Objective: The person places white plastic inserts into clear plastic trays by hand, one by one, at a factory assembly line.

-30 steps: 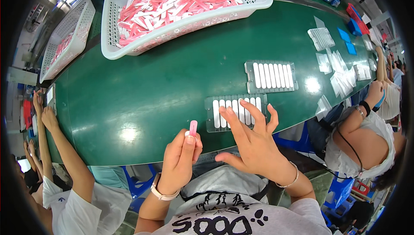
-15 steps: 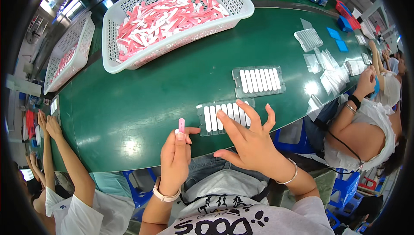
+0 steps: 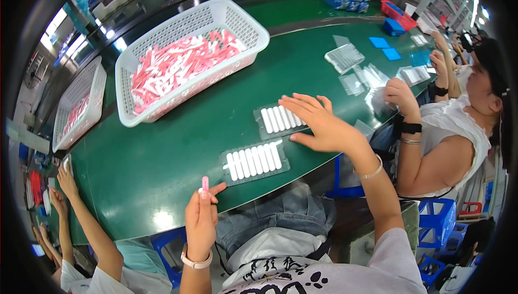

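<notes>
Your left hand (image 3: 200,219) pinches a small pink stick (image 3: 205,183) upright at its fingertips, just off the near edge of the green table. At 1 o'clock from it lies a clear tray (image 3: 254,161), flat, its slots filled with white sticks side by side (one slot at the left end looks unfilled). Your right hand (image 3: 322,124) rests flat, fingers spread, on a second clear tray (image 3: 276,120) of white sticks, at 1 o'clock from the first.

Left hand (image 3: 200,219) raised, fingers pinched together; right hand (image 3: 318,124) stretched forward, fingers spread flat.
</notes>
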### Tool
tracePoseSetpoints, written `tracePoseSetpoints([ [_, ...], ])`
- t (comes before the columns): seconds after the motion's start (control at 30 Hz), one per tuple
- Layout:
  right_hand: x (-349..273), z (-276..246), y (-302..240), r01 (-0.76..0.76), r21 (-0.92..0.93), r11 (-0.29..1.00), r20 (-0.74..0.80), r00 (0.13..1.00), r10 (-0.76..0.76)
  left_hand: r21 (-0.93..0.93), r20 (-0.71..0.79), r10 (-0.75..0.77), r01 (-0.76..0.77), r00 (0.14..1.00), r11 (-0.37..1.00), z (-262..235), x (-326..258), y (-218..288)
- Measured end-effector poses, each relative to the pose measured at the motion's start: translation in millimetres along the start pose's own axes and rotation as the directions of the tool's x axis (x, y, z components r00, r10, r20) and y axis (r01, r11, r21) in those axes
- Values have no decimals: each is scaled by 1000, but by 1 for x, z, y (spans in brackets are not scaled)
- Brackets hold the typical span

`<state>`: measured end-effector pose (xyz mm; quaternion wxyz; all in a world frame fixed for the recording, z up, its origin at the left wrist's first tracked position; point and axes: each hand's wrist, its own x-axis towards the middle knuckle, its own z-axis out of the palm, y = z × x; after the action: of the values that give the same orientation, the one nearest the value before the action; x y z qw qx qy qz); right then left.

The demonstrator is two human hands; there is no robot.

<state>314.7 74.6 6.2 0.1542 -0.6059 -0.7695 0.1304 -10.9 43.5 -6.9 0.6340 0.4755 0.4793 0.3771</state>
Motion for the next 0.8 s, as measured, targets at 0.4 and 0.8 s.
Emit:
tracePoseSetpoints([
  [0.4,-44,-37,13,12,28,1000,217,976,-18,-16,-24,1,-1,1000,1000,10,-7,0],
  [0.8,-18,-50,43,-107,-85,991,222,967,123,450,49,276,-268,960,852,55,42,10],
])
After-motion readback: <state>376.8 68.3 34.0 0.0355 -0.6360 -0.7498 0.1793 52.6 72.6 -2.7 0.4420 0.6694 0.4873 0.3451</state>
